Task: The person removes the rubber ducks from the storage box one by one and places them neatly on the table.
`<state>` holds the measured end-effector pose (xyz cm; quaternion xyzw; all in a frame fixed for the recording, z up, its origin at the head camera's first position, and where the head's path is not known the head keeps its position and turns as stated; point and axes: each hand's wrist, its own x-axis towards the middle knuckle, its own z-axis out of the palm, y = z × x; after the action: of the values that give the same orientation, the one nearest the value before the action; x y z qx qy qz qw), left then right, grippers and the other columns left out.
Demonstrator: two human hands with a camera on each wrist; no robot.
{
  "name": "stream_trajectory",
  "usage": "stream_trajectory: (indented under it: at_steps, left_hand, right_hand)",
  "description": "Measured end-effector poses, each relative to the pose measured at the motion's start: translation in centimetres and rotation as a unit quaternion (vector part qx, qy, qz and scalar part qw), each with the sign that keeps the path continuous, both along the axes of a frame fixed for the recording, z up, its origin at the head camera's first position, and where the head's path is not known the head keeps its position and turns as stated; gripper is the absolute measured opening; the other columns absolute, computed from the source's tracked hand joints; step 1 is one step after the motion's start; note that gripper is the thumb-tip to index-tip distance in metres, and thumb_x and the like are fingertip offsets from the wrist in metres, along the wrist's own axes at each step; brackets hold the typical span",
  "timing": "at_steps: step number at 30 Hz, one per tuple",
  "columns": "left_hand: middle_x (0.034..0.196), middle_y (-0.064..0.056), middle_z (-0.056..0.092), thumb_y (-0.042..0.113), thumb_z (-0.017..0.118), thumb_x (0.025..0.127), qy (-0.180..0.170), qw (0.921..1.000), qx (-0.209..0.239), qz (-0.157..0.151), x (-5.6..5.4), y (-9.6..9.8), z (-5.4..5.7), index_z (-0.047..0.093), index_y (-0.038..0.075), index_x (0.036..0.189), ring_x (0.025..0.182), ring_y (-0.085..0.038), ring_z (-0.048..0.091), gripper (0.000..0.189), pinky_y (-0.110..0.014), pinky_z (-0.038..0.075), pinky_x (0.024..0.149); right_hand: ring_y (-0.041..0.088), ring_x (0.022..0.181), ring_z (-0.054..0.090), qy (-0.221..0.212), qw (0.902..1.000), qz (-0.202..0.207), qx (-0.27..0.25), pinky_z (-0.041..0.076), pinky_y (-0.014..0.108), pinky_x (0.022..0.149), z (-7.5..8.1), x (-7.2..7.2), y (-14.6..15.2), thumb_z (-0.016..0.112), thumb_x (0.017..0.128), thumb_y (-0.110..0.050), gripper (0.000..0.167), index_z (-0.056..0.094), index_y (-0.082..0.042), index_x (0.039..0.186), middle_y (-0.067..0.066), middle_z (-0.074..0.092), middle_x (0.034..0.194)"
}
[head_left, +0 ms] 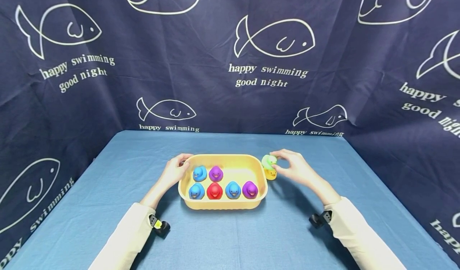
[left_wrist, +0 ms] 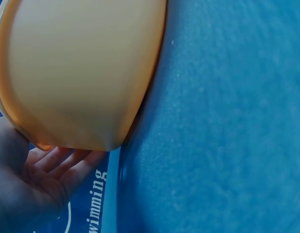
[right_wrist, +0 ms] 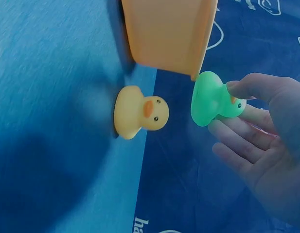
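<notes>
A pale yellow plastic tub [head_left: 223,204] stands on the table with several rubber ducks inside: blue ones [head_left: 233,190], purple ones [head_left: 250,190] and a red one [head_left: 215,191]. At its left end my left hand [head_left: 175,170] holds the rim, fingers against the outer wall in the left wrist view. My right hand [right_wrist: 266,131] pinches a light green rubber duck [right_wrist: 208,99] by its head, between thumb and fingers. The green duck is off the table, just outside the tub's right end. Below it a yellow rubber duck [right_wrist: 130,111] sits upright on the table.
Blue cloth covers the table [head_left: 223,238]. Behind and at both sides hangs a dark blue curtain [head_left: 215,62] with white fish drawings and lettering. A small black camera [head_left: 317,221] is strapped at the right wrist, another camera [head_left: 162,229] at the left.
</notes>
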<state>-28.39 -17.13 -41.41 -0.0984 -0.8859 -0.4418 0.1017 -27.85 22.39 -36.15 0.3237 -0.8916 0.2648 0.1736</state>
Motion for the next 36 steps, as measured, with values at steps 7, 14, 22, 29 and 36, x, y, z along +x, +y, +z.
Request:
stream_trajectory:
  at_steps: [7,14,22,29,36]
  left_hand:
    - [0.113,-0.018,0.066,0.009,0.053,0.092,-0.005,0.9999,0.015,-0.003,0.1,0.0,0.0,0.061,0.003,0.119,0.097,-0.03,0.065,0.029,-0.043,0.05,0.086]
    - [0.113,-0.018,0.066,0.009,0.053,0.092,-0.004,0.9998,0.018,-0.004,0.1,0.0,-0.1,0.062,0.003,0.119,0.097,-0.03,0.065,0.029,-0.043,0.05,0.086]
    - [0.114,-0.018,0.066,0.009,0.053,0.092,-0.007,0.9998,0.018,-0.002,0.1,0.0,0.0,0.062,0.004,0.119,0.097,-0.03,0.064,0.029,-0.042,0.05,0.085]
    - [0.114,-0.018,0.066,0.01,0.053,0.093,-0.008,0.9999,0.013,-0.003,0.1,0.0,0.0,0.061,0.005,0.12,0.098,-0.03,0.064,0.029,-0.044,0.05,0.086]
    - [0.113,-0.018,0.066,0.009,0.053,0.092,-0.002,0.9999,0.012,-0.003,0.1,0.0,0.1,0.061,0.004,0.119,0.097,-0.03,0.064,0.029,-0.044,0.05,0.086]
  right_hand:
    - [0.024,0.091,0.064,-0.01,0.9998,-0.014,0.01,0.051,0.043,0.083,-0.6,-0.1,1.0,0.072,0.079,-0.009,0.036,0.065,-0.002,0.112,0.01,0.067,0.105]
    - [0.024,0.09,0.064,-0.01,0.9997,-0.018,0.011,0.051,0.044,0.083,-1.2,-0.2,2.0,0.072,0.078,-0.007,0.036,0.065,-0.001,0.112,0.01,0.068,0.103]
    - [0.025,0.089,0.065,-0.009,0.9996,-0.024,0.012,0.052,0.044,0.081,-1.5,-0.1,2.8,0.072,0.077,-0.006,0.036,0.064,0.001,0.111,0.011,0.068,0.102]
    - [0.027,0.09,0.065,-0.013,0.9992,-0.033,0.016,0.052,0.045,0.081,-1.8,-0.1,3.5,0.071,0.078,-0.006,0.035,0.064,0.002,0.112,0.013,0.067,0.104]
    - [0.029,0.091,0.064,-0.02,0.9986,-0.041,0.028,0.051,0.046,0.08,-2.4,-0.1,4.2,0.071,0.079,-0.005,0.034,0.064,0.002,0.112,0.015,0.067,0.106]
